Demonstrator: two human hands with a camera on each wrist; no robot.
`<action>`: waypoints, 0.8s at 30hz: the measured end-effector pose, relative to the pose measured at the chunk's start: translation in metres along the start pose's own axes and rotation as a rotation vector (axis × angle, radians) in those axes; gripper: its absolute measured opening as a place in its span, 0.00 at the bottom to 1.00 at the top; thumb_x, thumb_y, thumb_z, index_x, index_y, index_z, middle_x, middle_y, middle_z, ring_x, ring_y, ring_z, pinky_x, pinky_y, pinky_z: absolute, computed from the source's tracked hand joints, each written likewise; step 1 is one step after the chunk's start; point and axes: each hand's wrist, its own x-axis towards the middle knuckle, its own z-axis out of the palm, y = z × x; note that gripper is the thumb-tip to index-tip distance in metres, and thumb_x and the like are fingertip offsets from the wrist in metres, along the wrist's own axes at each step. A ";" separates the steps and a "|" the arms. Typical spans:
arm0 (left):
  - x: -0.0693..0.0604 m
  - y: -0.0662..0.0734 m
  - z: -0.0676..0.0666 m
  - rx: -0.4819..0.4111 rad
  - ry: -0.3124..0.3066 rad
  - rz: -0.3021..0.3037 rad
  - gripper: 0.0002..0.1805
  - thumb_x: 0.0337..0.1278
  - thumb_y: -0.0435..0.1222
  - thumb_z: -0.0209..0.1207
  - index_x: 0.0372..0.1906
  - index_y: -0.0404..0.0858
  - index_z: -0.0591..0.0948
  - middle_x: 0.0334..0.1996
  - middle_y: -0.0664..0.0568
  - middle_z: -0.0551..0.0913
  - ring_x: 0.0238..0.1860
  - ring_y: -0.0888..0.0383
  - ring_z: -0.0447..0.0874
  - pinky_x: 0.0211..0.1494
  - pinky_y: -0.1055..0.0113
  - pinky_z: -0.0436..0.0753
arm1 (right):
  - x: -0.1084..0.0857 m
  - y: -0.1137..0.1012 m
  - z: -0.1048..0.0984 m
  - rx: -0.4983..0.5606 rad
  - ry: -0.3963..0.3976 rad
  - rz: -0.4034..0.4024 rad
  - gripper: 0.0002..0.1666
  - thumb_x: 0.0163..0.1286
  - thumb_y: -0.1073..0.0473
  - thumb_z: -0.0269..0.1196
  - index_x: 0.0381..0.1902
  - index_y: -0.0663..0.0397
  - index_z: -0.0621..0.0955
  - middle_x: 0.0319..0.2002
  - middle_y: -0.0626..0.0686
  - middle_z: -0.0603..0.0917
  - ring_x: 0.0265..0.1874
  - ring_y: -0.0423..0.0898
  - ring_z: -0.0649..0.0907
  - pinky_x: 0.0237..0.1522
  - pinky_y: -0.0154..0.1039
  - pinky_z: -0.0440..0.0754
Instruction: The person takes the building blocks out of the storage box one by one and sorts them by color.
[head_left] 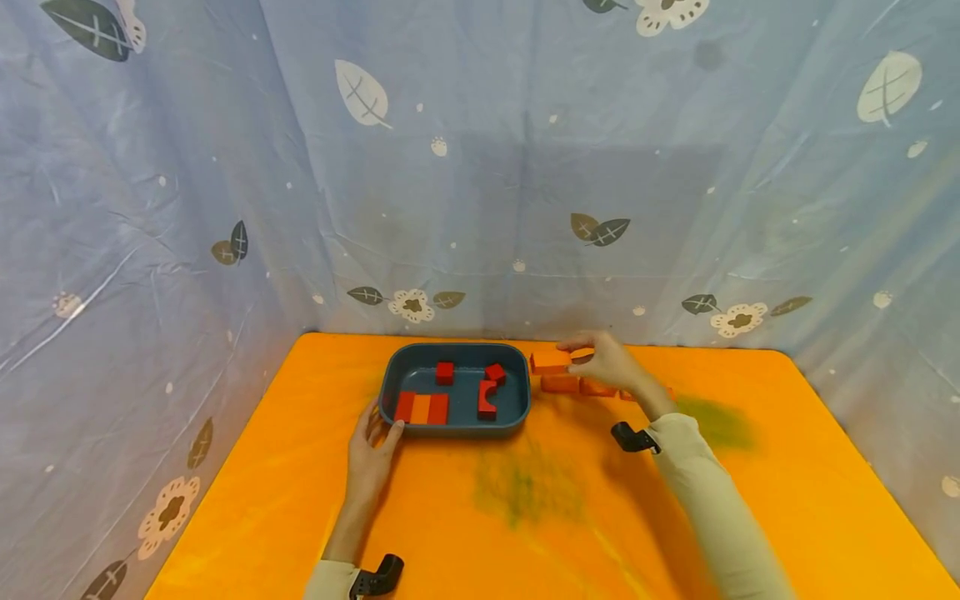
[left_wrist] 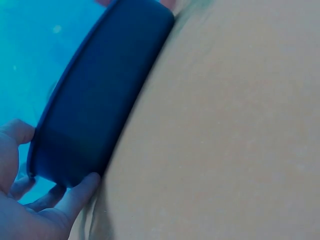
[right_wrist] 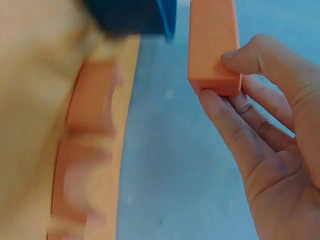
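A dark blue tray (head_left: pixel 459 432) stands near the table's far edge. At its front left corner my left hand (head_left: pixel 371 454) grips it, fingers spread along the outer wall (left_wrist: pixel 80 135) in the left wrist view. My right hand (head_left: pixel 611 362) pinches an orange rectangular block (right_wrist: pixel 212 45) between thumb and fingers, raised just beyond the tray's right end. Inside the tray lie a red cube (head_left: pixel 445 372), a small red block (head_left: pixel 494 372), a red arch block (head_left: pixel 487 402) and, side by side, red and orange flat pieces (head_left: pixel 422 409).
Several orange blocks (head_left: pixel 560 384) form a row on the table right of the tray, partly behind my right forearm; some show curved cutouts (right_wrist: pixel 82 185). The yellow table (head_left: pixel 450 517) has greenish smudges. A patterned curtain (head_left: pixel 525 208) hangs behind it.
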 end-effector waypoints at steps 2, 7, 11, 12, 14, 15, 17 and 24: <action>0.001 0.001 0.000 0.002 -0.006 -0.004 0.35 0.65 0.33 0.61 0.74 0.35 0.61 0.70 0.37 0.64 0.69 0.39 0.63 0.69 0.47 0.69 | -0.009 0.010 -0.012 -0.023 0.030 0.009 0.23 0.58 0.72 0.68 0.53 0.67 0.82 0.52 0.65 0.82 0.51 0.62 0.81 0.47 0.49 0.85; 0.001 0.002 0.000 0.009 -0.008 -0.014 0.36 0.66 0.34 0.61 0.74 0.36 0.60 0.71 0.37 0.63 0.69 0.39 0.63 0.70 0.47 0.67 | -0.038 0.038 -0.041 -0.044 0.053 0.073 0.22 0.59 0.71 0.68 0.53 0.72 0.81 0.51 0.69 0.82 0.51 0.66 0.81 0.48 0.49 0.85; -0.001 0.003 -0.001 0.009 -0.010 -0.015 0.36 0.66 0.34 0.61 0.74 0.36 0.60 0.70 0.36 0.63 0.69 0.39 0.63 0.70 0.46 0.67 | -0.059 0.059 -0.060 -0.128 0.053 0.123 0.23 0.60 0.67 0.69 0.53 0.70 0.81 0.51 0.67 0.82 0.51 0.65 0.81 0.51 0.52 0.83; -0.001 0.002 -0.001 0.005 -0.011 -0.015 0.36 0.66 0.34 0.60 0.74 0.36 0.60 0.70 0.36 0.63 0.69 0.39 0.63 0.70 0.46 0.67 | -0.065 0.063 -0.064 -0.155 0.058 0.134 0.23 0.60 0.66 0.69 0.53 0.69 0.82 0.51 0.66 0.83 0.51 0.65 0.81 0.51 0.50 0.83; -0.002 0.002 -0.002 0.005 -0.016 -0.017 0.36 0.66 0.34 0.60 0.75 0.36 0.60 0.70 0.36 0.63 0.69 0.39 0.63 0.70 0.46 0.67 | -0.076 0.070 -0.072 -0.189 0.068 0.155 0.22 0.60 0.65 0.69 0.53 0.68 0.82 0.50 0.65 0.84 0.51 0.64 0.81 0.51 0.53 0.81; -0.002 0.002 -0.002 0.005 -0.017 -0.020 0.36 0.66 0.34 0.60 0.75 0.36 0.60 0.70 0.36 0.64 0.69 0.39 0.63 0.70 0.46 0.67 | -0.081 0.073 -0.075 -0.198 0.069 0.165 0.23 0.61 0.64 0.69 0.53 0.67 0.82 0.50 0.65 0.84 0.51 0.64 0.81 0.50 0.54 0.81; -0.003 0.002 -0.003 0.003 -0.024 -0.025 0.36 0.66 0.34 0.60 0.75 0.36 0.59 0.70 0.36 0.63 0.69 0.38 0.62 0.70 0.46 0.67 | -0.093 0.081 -0.083 -0.206 0.076 0.184 0.23 0.62 0.63 0.69 0.54 0.67 0.82 0.50 0.66 0.84 0.51 0.65 0.81 0.49 0.49 0.82; -0.003 0.005 -0.002 -0.002 -0.038 -0.020 0.38 0.66 0.37 0.61 0.76 0.36 0.58 0.72 0.35 0.61 0.70 0.38 0.61 0.70 0.47 0.67 | -0.128 0.107 -0.112 -0.227 0.121 0.247 0.22 0.64 0.63 0.67 0.54 0.69 0.81 0.49 0.68 0.83 0.48 0.62 0.82 0.40 0.25 0.79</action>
